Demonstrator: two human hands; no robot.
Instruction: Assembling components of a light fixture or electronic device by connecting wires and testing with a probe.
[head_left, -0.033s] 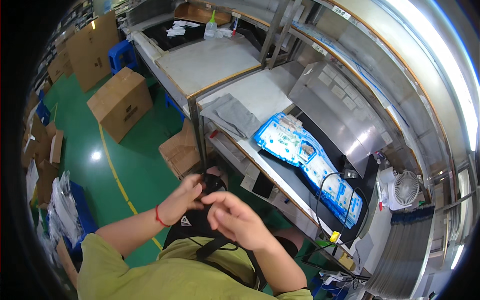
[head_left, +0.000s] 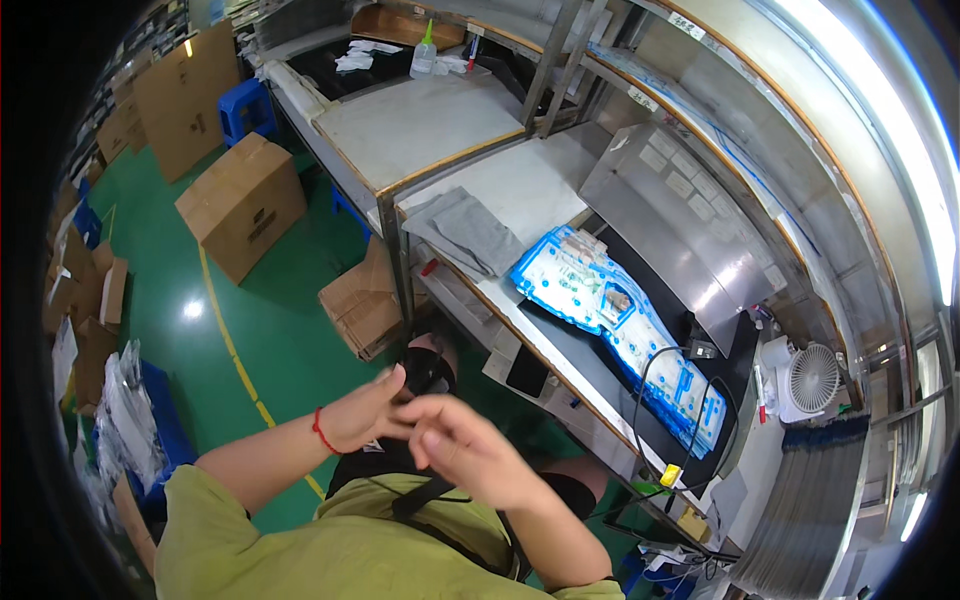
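Observation:
My left hand (head_left: 362, 418), with a red cord round its wrist, is held over my lap with the thumb raised and the fingers stretched toward the right hand. My right hand (head_left: 462, 452) faces it, loosely curved, with thumb and fingers apart. The fingertips overlap or nearly meet, so contact cannot be told. No held thing shows in either hand. Just beyond the fingers, a dark object (head_left: 425, 372) lies by my knee, its kind unclear. On the workbench to the right lies a long blue-and-white patterned panel (head_left: 580, 282), apart from both hands.
A folded grey cloth (head_left: 465, 232) lies on the bench near its left end. Black cables (head_left: 640, 400) loop over the bench's front edge. A white fan (head_left: 808, 380) stands at right. Cardboard boxes (head_left: 245, 210) and a blue stool (head_left: 245, 110) stand on the green floor.
My hands have shifted slightly, the left thumb now pointing up and the right fingers lower. The panel and the bench things stay where they were.

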